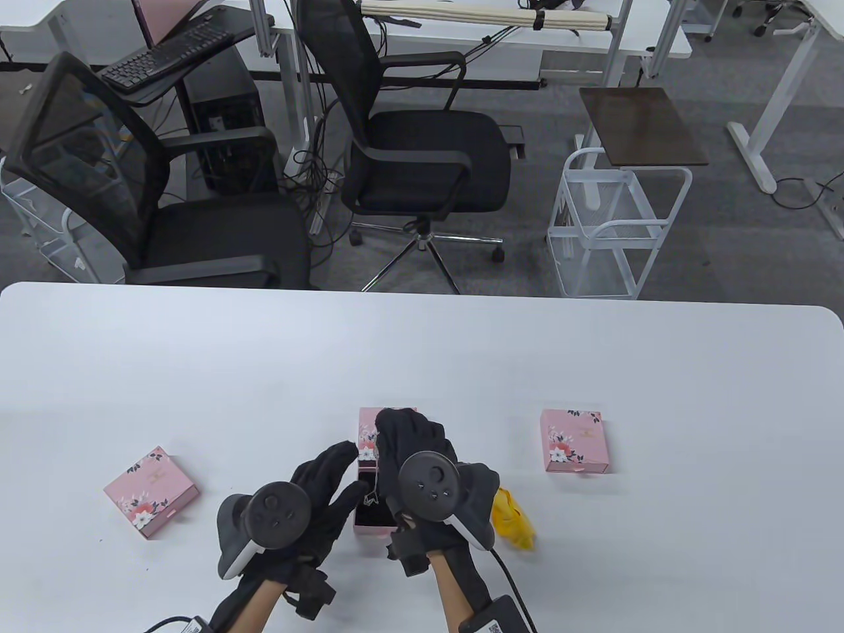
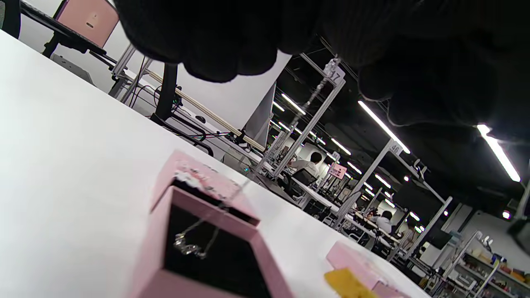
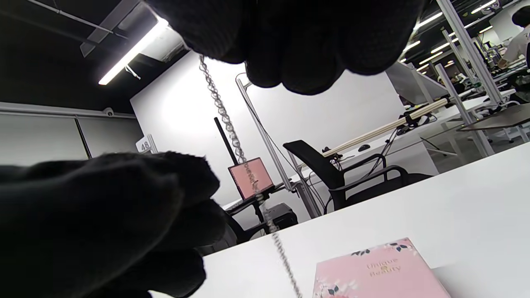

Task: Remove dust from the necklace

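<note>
An open pink box (image 1: 373, 524) with a black lining sits near the table's front middle, its flowered lid (image 1: 366, 435) lying just behind it. A thin silver necklace (image 1: 369, 496) rises out of the box. In the right wrist view its chain (image 3: 232, 132) hangs from my right hand's pinching fingertips (image 3: 215, 37). The pendant end (image 2: 188, 247) still lies inside the box (image 2: 157, 248). My right hand (image 1: 409, 448) hovers over the box. At the box's left, my left hand (image 1: 326, 491) has its fingers extended and holds nothing.
A yellow cloth (image 1: 513, 519) lies crumpled just right of my right hand. Two shut pink boxes rest on the white table (image 1: 422, 356), one at the left (image 1: 151, 491) and one at the right (image 1: 573, 440). Office chairs and a wire cart stand beyond the far edge.
</note>
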`<state>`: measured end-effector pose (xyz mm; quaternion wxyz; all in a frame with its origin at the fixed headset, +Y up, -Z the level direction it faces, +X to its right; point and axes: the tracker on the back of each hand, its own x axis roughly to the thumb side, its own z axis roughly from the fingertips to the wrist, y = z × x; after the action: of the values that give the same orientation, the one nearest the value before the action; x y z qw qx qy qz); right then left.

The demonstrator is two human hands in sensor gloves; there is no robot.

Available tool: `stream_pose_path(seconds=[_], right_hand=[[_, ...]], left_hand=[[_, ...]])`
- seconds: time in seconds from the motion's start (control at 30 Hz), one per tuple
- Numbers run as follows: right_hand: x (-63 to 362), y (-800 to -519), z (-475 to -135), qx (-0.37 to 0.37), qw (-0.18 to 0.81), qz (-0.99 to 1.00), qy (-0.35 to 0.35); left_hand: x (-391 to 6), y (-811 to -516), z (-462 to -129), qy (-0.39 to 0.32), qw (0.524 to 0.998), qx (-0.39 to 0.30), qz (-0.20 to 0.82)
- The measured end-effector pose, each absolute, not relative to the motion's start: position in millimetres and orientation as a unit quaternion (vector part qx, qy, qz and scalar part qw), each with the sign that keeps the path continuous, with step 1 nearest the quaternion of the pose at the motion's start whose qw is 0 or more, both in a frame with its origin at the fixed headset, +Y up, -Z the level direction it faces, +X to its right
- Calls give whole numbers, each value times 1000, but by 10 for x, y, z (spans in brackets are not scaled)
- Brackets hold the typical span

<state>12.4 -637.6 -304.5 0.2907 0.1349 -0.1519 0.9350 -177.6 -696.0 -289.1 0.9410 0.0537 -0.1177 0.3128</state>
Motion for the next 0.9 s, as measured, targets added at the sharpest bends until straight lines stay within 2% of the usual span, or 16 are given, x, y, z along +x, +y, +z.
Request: stream_pose_path(seconds=[0.17, 0.37, 0.53, 0.63, 0.9], right_hand=[[147, -6302, -2999, 140, 315, 923, -168], [201, -6261, -2979, 131, 327, 916, -194], [250, -6289, -3010, 122, 347, 911, -186], [253, -6315, -3021, 112, 349, 912, -185], [273, -6387, -3061, 94, 339, 918, -183]], left_hand=[[-1643, -6843, -3071, -116, 934, 20, 338], [-1635, -6843, -3212, -125, 890, 9, 439], [-1700, -6803, -3239, -133, 884, -20, 447], [-1752, -6794, -3252, -133, 882, -44, 449], [-1863, -6796, -3272, -105, 841, -135, 514]])
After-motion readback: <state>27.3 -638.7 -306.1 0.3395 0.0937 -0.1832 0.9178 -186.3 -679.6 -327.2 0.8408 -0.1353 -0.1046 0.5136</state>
